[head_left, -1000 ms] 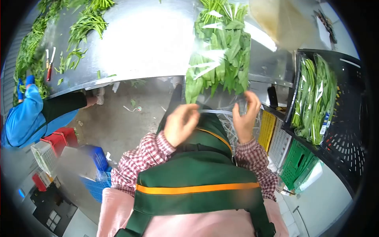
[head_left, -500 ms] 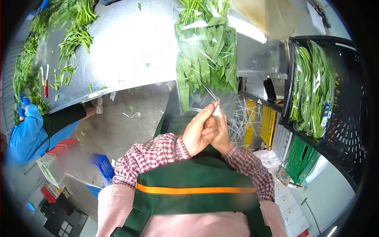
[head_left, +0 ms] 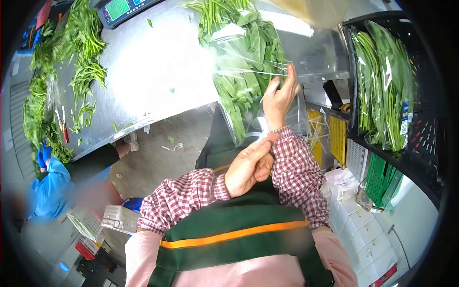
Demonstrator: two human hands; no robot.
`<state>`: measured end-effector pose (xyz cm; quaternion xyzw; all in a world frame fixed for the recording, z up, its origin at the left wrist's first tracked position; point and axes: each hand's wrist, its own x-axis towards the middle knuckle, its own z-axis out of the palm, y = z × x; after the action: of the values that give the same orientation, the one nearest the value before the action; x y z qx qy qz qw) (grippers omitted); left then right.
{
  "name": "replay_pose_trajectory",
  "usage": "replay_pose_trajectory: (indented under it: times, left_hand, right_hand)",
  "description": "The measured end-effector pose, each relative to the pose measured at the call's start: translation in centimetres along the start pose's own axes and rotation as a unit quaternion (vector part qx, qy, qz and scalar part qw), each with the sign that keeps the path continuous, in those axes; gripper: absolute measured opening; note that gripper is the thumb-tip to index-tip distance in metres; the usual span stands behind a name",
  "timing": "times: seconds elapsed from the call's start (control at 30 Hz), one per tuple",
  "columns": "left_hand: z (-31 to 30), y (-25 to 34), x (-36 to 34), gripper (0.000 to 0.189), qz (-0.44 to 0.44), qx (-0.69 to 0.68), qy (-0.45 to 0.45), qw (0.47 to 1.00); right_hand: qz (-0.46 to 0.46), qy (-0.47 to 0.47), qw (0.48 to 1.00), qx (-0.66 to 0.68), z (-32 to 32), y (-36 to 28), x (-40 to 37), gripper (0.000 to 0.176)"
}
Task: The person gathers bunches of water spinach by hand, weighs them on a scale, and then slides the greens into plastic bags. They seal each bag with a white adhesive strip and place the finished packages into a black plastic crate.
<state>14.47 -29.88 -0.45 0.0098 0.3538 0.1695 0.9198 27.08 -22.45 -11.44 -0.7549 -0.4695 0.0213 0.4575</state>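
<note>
A clear plastic bag of leafy green stalks (head_left: 256,52) lies on the metal table, its lower end hanging over the front edge. My right hand (head_left: 279,103) reaches up to the bag's right side, thumb and fingers parted, fingertips against the film. A thin white line crosses the film and ends at those fingertips. Lower down, my left hand (head_left: 248,167) is closed in a pinch at the bag's bottom end, close below my right wrist. A small white patch shows by the left thumb.
A black crate (head_left: 425,119) at right holds bagged greens (head_left: 382,91). Loose greens (head_left: 88,43), a red-handled knife (head_left: 65,131) and a digital scale (head_left: 126,9) are on the metal table (head_left: 143,86). A person in blue sleeves (head_left: 55,179) works at left. White strips (head_left: 315,134) lie below.
My hands were together at the bag's lower end. My right hand has moved up to the bag's right side; my left hand stays low, closed. The view has shifted, bringing the scale in.
</note>
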Motion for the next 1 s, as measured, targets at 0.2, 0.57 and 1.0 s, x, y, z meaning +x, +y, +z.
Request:
replay_pose_trajectory:
  times: [0.2, 0.57, 1.0]
  left_hand:
    - [-0.3, 2.1, -1.8, 0.026, -0.149, 0.293, -0.121, 0.937]
    - [1.8, 21.2, 13.3, 0.032, 0.48, 0.846, 0.03, 0.231]
    - [-1.6, 21.4, 20.0, 0.018, 0.499, 0.846, -0.039, 0.184]
  right_hand:
    - [0.054, -0.012, 0.998, 0.033, -0.4, 0.0, 2.1, 0.044]
    - [0.017, -0.023, 1.0, 0.009, 0.5, 0.8, 5.2, 0.041]
    - [0.019, 0.036, 0.999, -0.006, 1.6, 0.9, 5.6, 0.015]
